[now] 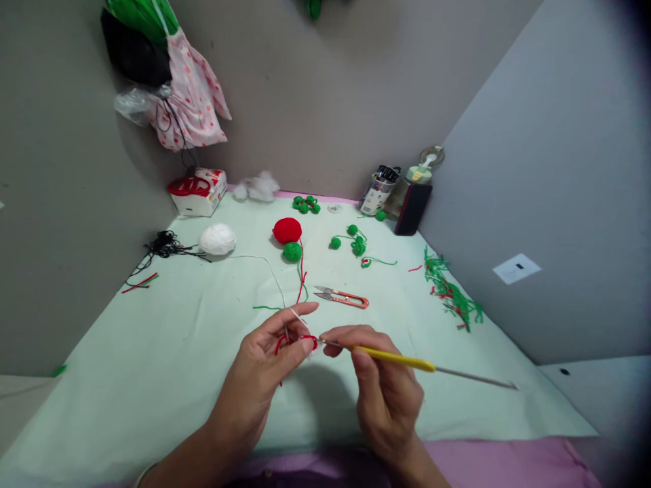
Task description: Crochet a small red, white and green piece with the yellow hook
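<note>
My left hand (274, 359) pinches a small red and white crochet piece (312, 344) between thumb and fingers, with white yarn running over the raised index finger. In my right hand (384, 379) is a double-ended crochet hook (401, 358) with a yellow grip; its left tip meets the crochet piece and its other end points right. The white yarn leads back to a white yarn ball (217, 239). Behind the hands sit a red yarn ball (287, 230) and a green yarn ball (292, 252). Orange-handled thread snips (342, 297) lie just beyond my fingers.
Small green crocheted balls (359, 245) lie mid-table, with more at the back near white stuffing (259, 186). Green and red yarn scraps (452, 291) are on the right, black yarn (167, 244) on the left. A box (203, 193), pen cup (376, 193) and phone (413, 210) stand behind.
</note>
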A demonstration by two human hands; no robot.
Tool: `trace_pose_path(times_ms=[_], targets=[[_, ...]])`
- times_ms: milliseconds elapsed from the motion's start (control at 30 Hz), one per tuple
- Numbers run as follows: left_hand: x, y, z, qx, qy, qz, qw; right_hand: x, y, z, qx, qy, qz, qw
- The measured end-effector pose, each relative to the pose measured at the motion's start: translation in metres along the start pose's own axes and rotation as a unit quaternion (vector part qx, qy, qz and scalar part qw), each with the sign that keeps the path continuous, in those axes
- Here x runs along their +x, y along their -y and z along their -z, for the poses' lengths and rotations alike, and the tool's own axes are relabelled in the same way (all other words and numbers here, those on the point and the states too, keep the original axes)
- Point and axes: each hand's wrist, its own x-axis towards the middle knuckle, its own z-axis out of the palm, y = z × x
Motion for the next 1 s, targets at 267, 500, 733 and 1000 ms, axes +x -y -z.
trace_pose_path(times_ms=[267,500,733,1000], targets=[[0.002,-0.002,-0.003,-0.119,0.027,0.081,0.989,-0.006,-0.01,-0.004,-0.192,0.036,0.139,0.971],[0.005,-0.006,-0.002,-0.105,0.032,0.062,0.992,0.009,-0.004,-0.008,0.094,-0.061,-0.059,0.992],[0.004,-0.001,-0.006,-0.083,0.02,0.037,0.996,0.002,-0.007,-0.011,-0.046,-0.011,0.026,0.999],[0.01,-0.006,0.001,-0.138,0.009,0.084,0.987,0.011,-0.007,-0.006,0.097,-0.086,-0.077,0.989]])
